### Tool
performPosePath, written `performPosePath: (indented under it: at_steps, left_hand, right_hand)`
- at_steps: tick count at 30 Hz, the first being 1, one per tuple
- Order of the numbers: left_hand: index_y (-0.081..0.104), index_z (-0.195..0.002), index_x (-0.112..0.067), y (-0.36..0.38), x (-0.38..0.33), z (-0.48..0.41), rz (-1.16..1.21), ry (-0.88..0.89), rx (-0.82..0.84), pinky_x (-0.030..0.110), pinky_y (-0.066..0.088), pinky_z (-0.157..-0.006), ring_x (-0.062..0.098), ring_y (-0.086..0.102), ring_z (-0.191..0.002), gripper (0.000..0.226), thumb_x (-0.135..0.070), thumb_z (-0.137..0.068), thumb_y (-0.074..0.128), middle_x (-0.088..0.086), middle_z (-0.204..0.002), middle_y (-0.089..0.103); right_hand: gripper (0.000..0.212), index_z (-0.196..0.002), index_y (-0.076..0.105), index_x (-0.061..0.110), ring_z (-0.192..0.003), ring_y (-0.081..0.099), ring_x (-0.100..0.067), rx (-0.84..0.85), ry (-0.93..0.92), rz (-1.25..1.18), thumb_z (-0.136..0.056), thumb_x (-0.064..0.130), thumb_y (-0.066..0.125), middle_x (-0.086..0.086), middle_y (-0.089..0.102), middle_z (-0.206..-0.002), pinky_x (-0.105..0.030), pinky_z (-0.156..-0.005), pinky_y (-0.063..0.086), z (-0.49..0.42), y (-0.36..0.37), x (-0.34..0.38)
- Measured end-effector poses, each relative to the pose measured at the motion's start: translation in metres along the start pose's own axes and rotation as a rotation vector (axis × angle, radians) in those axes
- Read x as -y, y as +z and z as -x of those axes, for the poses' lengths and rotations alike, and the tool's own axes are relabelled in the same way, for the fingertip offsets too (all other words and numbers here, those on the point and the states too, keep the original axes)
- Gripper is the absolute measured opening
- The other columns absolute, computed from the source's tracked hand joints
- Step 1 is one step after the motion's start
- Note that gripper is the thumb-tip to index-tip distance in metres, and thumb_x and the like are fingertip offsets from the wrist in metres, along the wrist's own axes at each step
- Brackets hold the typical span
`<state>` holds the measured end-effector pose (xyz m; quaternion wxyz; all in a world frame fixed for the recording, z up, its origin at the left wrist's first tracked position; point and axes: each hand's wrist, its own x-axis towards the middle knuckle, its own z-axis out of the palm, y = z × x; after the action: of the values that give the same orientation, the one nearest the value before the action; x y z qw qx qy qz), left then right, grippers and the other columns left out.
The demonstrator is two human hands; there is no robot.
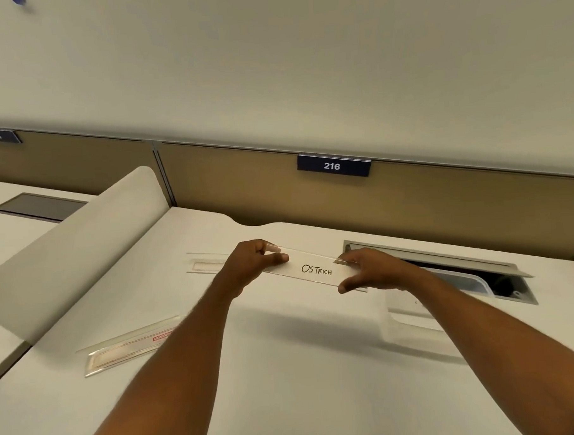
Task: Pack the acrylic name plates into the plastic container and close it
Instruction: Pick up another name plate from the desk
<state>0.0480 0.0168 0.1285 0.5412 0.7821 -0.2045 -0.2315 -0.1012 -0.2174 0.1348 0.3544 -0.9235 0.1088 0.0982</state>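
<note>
A clear acrylic name plate (314, 269) with a paper slip reading "OSTRICH" is held level above the white desk. My left hand (253, 263) pinches its left end and my right hand (370, 269) grips its right end. A second clear name plate (202, 265) lies flat on the desk behind my left hand. A long clear piece with a red label (130, 347), either a plate or a lid, lies at the desk's left. A clear plastic container (411, 317) sits on the desk under my right forearm, partly hidden.
A raised white divider (83, 246) runs along the desk's left side. An open cable hatch (445, 269) with its flap up lies at the back right. A tan partition wall with a blue "216" sign (333, 165) stands behind the desk.
</note>
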Motion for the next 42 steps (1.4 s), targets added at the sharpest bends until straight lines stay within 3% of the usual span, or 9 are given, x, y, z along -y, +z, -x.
performPosePath:
  at_steps: [2,6,9,11,17,21,27,33,42]
  left_hand:
    - [0.072,-0.095,-0.015,0.019,-0.014,-0.002,-0.094,0.021,0.034,0.017,0.039,-0.059,0.003,0.057,-0.070,0.034,-0.034,-0.069,0.084,-0.011,-0.085,0.066]
    - [0.072,-0.093,-0.016,0.059,-0.039,-0.011,-0.363,0.110,0.109,0.021,0.044,-0.065,0.009,0.061,-0.083,0.039,-0.041,-0.065,0.083,-0.009,-0.091,0.068]
    - [0.071,-0.089,-0.017,0.094,-0.056,-0.016,-0.508,0.156,0.171,0.022,0.044,-0.063,0.011,0.060,-0.082,0.038,-0.044,-0.064,0.083,-0.007,-0.089,0.067]
    - [0.071,-0.088,-0.016,0.116,-0.063,-0.019,-0.549,0.192,0.198,0.023,0.045,-0.063,0.015,0.061,-0.083,0.039,-0.044,-0.064,0.083,-0.002,-0.093,0.069]
    - [0.071,-0.110,-0.017,0.181,-0.073,-0.021,-0.584,0.212,0.242,0.027,0.051,-0.075,0.017,0.062,-0.090,0.049,-0.035,-0.066,0.084,0.001,-0.111,0.068]
    - [0.069,-0.114,-0.018,0.218,-0.074,-0.023,-0.688,0.233,0.308,0.021,0.044,-0.061,0.018,0.059,-0.084,0.047,-0.033,-0.071,0.080,0.003,-0.111,0.067]
    - [0.070,-0.113,-0.019,0.255,-0.066,-0.028,-0.835,0.281,0.375,0.027,0.047,-0.080,0.024,0.063,-0.098,0.038,-0.030,-0.076,0.076,0.006,-0.112,0.069]
    - [0.064,-0.120,-0.013,0.279,-0.052,-0.033,-0.946,0.300,0.419,0.031,0.047,-0.088,0.026,0.061,-0.107,0.042,-0.024,-0.081,0.073,0.009,-0.120,0.065]
    - [0.066,-0.112,-0.007,0.299,-0.038,-0.032,-1.209,0.333,0.522,0.034,0.051,-0.081,0.029,0.065,-0.097,0.040,-0.024,-0.077,0.078,0.015,-0.114,0.066]
  right_hand:
    - [0.034,-0.093,0.066,0.031,-0.071,0.058,-0.003,-0.030,0.007,0.039,-0.064,0.043,0.081,0.013,0.068,-0.084,-0.023,-0.065,0.045,0.012,-0.011,-0.017]
    - [0.037,-0.096,0.066,0.029,-0.083,0.061,-0.011,-0.085,0.027,0.115,-0.066,0.044,0.080,0.009,0.068,-0.090,-0.019,-0.068,0.043,0.039,-0.035,-0.048]
    - [0.040,-0.102,0.065,0.033,-0.083,0.057,0.005,-0.107,0.078,0.128,-0.066,0.043,0.081,0.017,0.066,-0.095,-0.009,-0.065,0.038,0.059,-0.053,-0.072]
    - [0.040,-0.102,0.066,0.036,-0.083,0.056,0.004,-0.122,0.109,0.138,-0.066,0.044,0.081,0.020,0.064,-0.096,-0.005,-0.061,0.035,0.070,-0.062,-0.087]
    - [0.047,-0.111,0.068,0.032,-0.091,0.059,-0.004,-0.155,0.179,0.148,-0.067,0.041,0.081,0.020,0.066,-0.100,-0.009,-0.068,0.038,0.100,-0.086,-0.135]
    - [0.038,-0.104,0.072,0.030,-0.095,0.064,-0.009,-0.152,0.228,0.095,-0.067,0.034,0.083,0.014,0.071,-0.103,-0.020,-0.081,0.049,0.113,-0.090,-0.164]
    - [0.039,-0.107,0.072,0.026,-0.086,0.064,-0.005,-0.159,0.237,0.118,-0.069,0.029,0.082,0.011,0.072,-0.101,-0.017,-0.074,0.049,0.122,-0.085,-0.193]
    - [0.052,-0.117,0.068,0.020,-0.107,0.061,-0.013,-0.125,0.240,0.237,-0.070,0.036,0.081,0.005,0.069,-0.118,-0.024,-0.088,0.045,0.115,-0.078,-0.214]
    - [0.050,-0.117,0.064,0.024,-0.101,0.060,-0.018,-0.003,0.210,0.432,-0.072,0.039,0.077,0.001,0.067,-0.115,-0.026,-0.075,0.043,0.100,-0.057,-0.225]
